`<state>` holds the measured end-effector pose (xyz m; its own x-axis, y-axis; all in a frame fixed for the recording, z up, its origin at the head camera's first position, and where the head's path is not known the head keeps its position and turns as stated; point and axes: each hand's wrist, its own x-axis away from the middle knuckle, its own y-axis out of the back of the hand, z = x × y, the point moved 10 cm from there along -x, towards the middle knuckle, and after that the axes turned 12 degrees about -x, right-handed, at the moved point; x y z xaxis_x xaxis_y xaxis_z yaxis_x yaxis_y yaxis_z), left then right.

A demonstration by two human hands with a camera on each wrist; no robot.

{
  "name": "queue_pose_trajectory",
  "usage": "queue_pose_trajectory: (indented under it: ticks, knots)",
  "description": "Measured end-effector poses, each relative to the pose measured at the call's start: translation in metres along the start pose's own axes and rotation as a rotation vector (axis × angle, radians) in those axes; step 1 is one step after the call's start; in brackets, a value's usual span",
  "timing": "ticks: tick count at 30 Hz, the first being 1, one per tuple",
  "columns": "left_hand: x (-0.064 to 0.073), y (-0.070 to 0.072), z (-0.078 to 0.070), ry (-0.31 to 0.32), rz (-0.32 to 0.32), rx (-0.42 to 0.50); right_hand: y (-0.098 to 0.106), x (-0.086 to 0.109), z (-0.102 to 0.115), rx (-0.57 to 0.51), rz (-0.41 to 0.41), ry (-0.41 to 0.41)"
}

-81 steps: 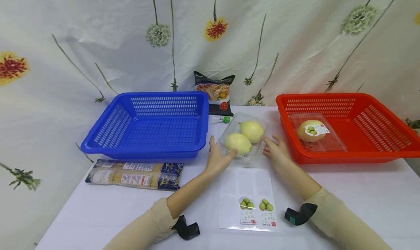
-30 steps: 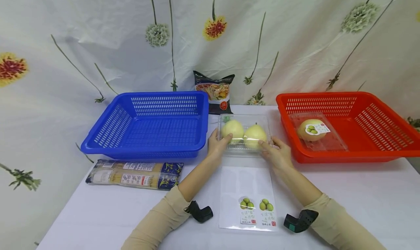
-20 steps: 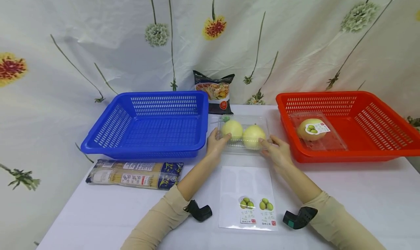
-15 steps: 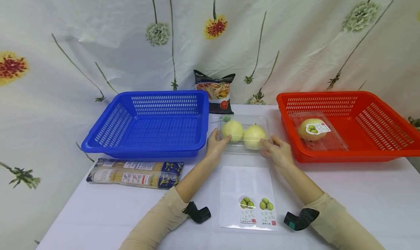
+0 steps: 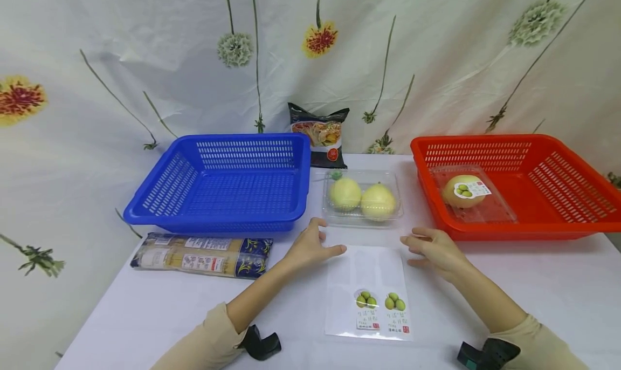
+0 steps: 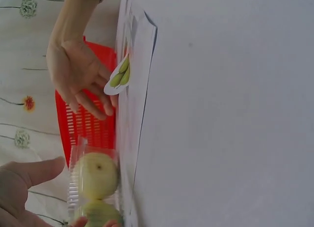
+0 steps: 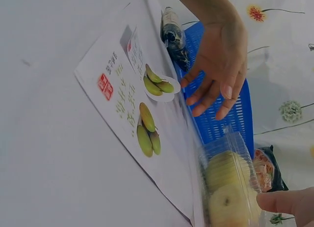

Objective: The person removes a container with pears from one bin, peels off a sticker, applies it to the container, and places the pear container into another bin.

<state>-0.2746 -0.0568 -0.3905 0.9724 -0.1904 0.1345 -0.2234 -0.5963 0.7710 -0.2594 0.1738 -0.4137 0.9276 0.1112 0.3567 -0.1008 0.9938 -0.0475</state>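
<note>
A clear plastic clamshell box [image 5: 361, 219] with two pale yellow pears [image 5: 378, 201] lies at the back middle of the table, lid down. Both hands are off it. My left hand [image 5: 310, 246] hovers at the box's near left corner, fingers loosely bent, thumb out. To the right my right hand [image 5: 434, 251] is held with relaxed, spread fingers, holding nothing. Between and in front of them lies a sheet of stickers [image 5: 364, 273] with two pear labels [image 5: 397, 316] left at its near end. One label [image 7: 162, 87] stands up partly from the sheet in the right wrist view.
A blue basket [image 5: 218, 221] stands at the left and a red basket [image 5: 533, 230] at the right, the latter holding a labelled box with a pear [image 5: 461, 192]. A pack of noodles [image 5: 204, 255] lies in front of the blue basket; a dark food bag [image 5: 320, 135] stands behind.
The hands first turned the box square to the table, gripping its sides. Now both have let go and drawn back toward the sticker sheet, spreading apart; the box stays put.
</note>
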Motion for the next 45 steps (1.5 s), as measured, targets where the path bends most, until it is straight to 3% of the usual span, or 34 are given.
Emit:
queue_pose_trajectory:
  ticks: [5, 13, 19, 26, 29, 33, 35, 38, 41, 45]
  knots:
    - [0.004, -0.004, -0.006, -0.084, 0.117, -0.091, -0.006, 0.006, -0.004, -0.03, 0.066, -0.038]
    - [0.008, -0.016, -0.012, -0.146, 0.162, -0.101, -0.018, 0.005, -0.007, -0.136, 0.082, -0.065]
    - [0.01, -0.017, -0.012, -0.162, 0.157, -0.106, -0.017, 0.006, -0.007, -0.169, 0.06, -0.059]
    - [0.012, -0.016, -0.014, -0.166, 0.168, -0.092, -0.023, 0.003, -0.014, -0.116, 0.122, -0.048]
    - [0.014, -0.008, -0.012, -0.15, 0.121, -0.096, -0.025, 0.004, -0.01, -0.09, 0.17, -0.008]
    - [0.013, 0.011, -0.004, -0.088, 0.026, -0.09, -0.028, 0.01, 0.005, -0.076, 0.308, 0.073]
    - [0.01, 0.018, 0.001, -0.048, 0.004, -0.053, -0.028, 0.012, 0.015, -0.076, 0.361, 0.125]
    - [0.005, 0.018, 0.004, -0.02, 0.049, 0.066, -0.026, 0.012, 0.032, -0.115, 0.393, 0.196]
    - [0.002, 0.004, -0.001, -0.051, 0.178, 0.261, -0.021, 0.008, 0.047, -0.184, 0.342, 0.227]
    - [0.004, -0.012, -0.014, -0.093, 0.351, 0.583, -0.015, 0.003, 0.06, -0.273, 0.193, 0.237]
